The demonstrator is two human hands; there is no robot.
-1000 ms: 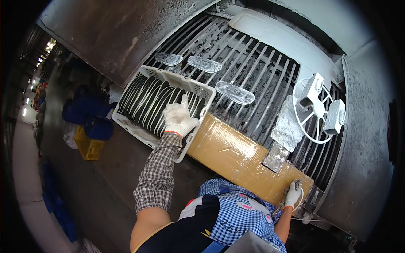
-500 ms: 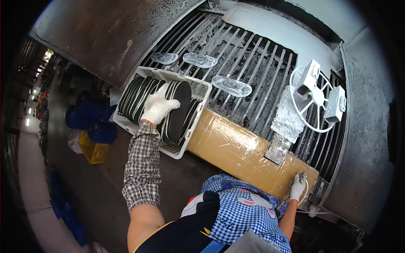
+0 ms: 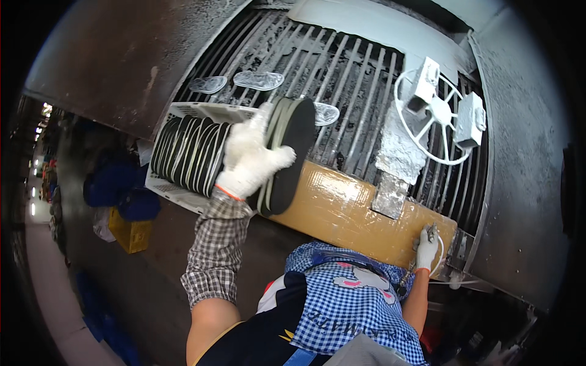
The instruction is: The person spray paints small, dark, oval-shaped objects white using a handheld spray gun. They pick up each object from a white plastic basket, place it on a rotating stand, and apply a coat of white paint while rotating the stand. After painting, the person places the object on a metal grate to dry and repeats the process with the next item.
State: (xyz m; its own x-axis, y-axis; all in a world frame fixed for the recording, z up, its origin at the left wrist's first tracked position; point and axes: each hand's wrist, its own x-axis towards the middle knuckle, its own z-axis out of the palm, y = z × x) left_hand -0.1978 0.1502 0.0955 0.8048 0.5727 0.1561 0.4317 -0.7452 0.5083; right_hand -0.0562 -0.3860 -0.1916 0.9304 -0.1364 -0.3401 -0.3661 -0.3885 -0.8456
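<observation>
My left hand point(image 3: 251, 160), in a white knit glove, grips a small stack of black shoe soles point(image 3: 295, 161) with pale edges. It holds them upright, over the right side of a white plastic basket point(image 3: 176, 196). More black soles point(image 3: 189, 149) stand on edge in that basket. My right hand point(image 3: 425, 251), also gloved, is closed round a small metal spray gun point(image 3: 433, 233) with a pale hose point(image 3: 442, 255). It is over the right end of a tape-covered cardboard sheet point(image 3: 336, 204). The fingers' exact grip on the spray gun is partly hidden.
Silvery sole-shaped pieces point(image 3: 259, 80) lie on a grate of metal bars point(image 3: 354, 91). A white spoked wheel point(image 3: 441, 113) bearing two coated blocks stands on the right. Metal walls point(image 3: 104, 55) flank the grate. A yellow crate point(image 3: 129, 232) sits lower left.
My left hand has risen and moved right with the soles, which were in the basket before. My right hand still holds the spray gun. The whole view has shifted slightly.
</observation>
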